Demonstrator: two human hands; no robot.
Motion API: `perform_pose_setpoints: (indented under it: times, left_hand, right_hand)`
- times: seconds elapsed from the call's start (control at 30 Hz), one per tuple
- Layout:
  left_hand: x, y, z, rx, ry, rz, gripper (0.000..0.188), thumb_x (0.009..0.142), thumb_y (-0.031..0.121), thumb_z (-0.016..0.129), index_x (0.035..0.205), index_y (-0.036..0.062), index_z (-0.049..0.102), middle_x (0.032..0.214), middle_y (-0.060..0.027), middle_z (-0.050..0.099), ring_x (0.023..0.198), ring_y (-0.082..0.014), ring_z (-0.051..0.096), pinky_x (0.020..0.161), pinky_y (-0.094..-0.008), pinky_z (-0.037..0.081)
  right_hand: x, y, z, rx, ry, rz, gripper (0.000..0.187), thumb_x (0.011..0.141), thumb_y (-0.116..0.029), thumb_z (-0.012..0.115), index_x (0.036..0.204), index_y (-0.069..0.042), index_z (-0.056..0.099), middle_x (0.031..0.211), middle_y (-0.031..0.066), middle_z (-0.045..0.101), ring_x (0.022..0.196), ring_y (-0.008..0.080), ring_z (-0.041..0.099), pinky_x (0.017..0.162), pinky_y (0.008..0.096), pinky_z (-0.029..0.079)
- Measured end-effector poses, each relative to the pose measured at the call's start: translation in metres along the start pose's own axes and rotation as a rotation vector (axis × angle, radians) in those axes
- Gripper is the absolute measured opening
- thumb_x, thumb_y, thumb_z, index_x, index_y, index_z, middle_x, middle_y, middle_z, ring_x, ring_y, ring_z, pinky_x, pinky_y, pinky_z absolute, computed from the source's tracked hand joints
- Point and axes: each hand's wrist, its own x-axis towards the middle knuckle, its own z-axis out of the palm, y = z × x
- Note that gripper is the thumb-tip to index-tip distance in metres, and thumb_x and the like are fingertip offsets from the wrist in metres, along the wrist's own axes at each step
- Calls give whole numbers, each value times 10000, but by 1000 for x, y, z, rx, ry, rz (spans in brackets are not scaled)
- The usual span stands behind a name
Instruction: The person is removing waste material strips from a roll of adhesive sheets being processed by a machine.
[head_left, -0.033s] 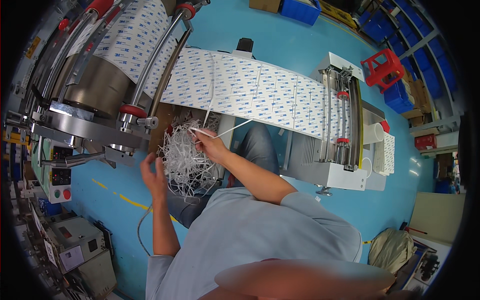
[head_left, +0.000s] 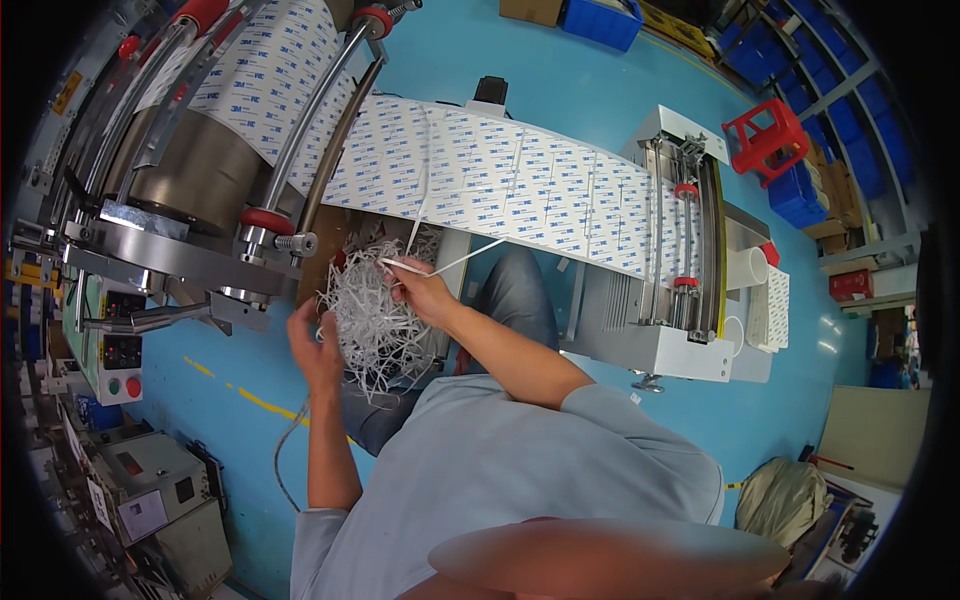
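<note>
A wide white web of printed liner (head_left: 480, 170) with blue marks runs across a machine in front of me. Below its near edge is a tangled heap of thin white waste strips (head_left: 375, 320). My right hand (head_left: 425, 292) is over the heap's right side, fingers closed on a narrow white strip (head_left: 468, 257). Strips from near that hand reach up to the web. At the heap's left edge is my left hand (head_left: 316, 345), thumb and fingers apart; whether it touches the strips I cannot tell.
Metal rollers (head_left: 300, 130) and a large drum (head_left: 195, 175) stand at the left. A cutting unit with red rollers (head_left: 685, 230) is at the right, beside a red stool (head_left: 765, 140). A control panel (head_left: 123, 345) and a grey box (head_left: 160, 480) are at lower left.
My left hand has shifted slightly to the right, closer against the heap of strips. The right hand and its strip look nearly the same.
</note>
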Motion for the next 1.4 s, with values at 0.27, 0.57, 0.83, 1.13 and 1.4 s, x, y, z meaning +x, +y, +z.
perform_pose_setpoints:
  times: [0.27,0.57,0.83,1.13,1.4]
  left_hand:
    - [14,69,25,22,-171,168,477,781,191,652,1185,6,478,1126,-153,515,1045,-274,510,897,-339,397]
    - [22,91,36,346,-344,243,663,716,232,698,1265,9,401,1192,-169,487,1037,-336,503,926,-406,379]
    - [21,45,38,88,-452,3,276,800,226,634,973,11,614,727,-85,628,732,-217,602,693,-334,463]
    - [23,33,43,-363,-569,-284,195,871,167,549,857,-13,626,701,-9,603,657,-68,532,620,-210,420]
    - [26,30,50,-357,-570,-399,231,906,227,511,898,26,625,619,31,504,560,-32,388,532,-196,305]
  right_hand:
    - [-6,-4,18,-159,-6,-26,350,934,-381,445,956,-53,566,817,40,621,571,79,499,525,203,401]
    - [-24,1,55,-955,-448,-656,288,889,-224,505,1106,-35,504,1067,123,555,991,220,535,838,331,428]
    - [-12,59,34,-905,-575,-302,405,805,-143,608,1170,-31,473,1148,124,547,1072,250,522,901,349,419]
    - [-25,7,-37,-655,-405,84,328,748,-151,726,1024,-68,569,949,13,581,881,88,535,764,238,445]
    - [-44,-40,-20,-320,-273,-95,271,836,-145,623,1082,-50,561,1078,17,565,842,76,534,717,227,443]
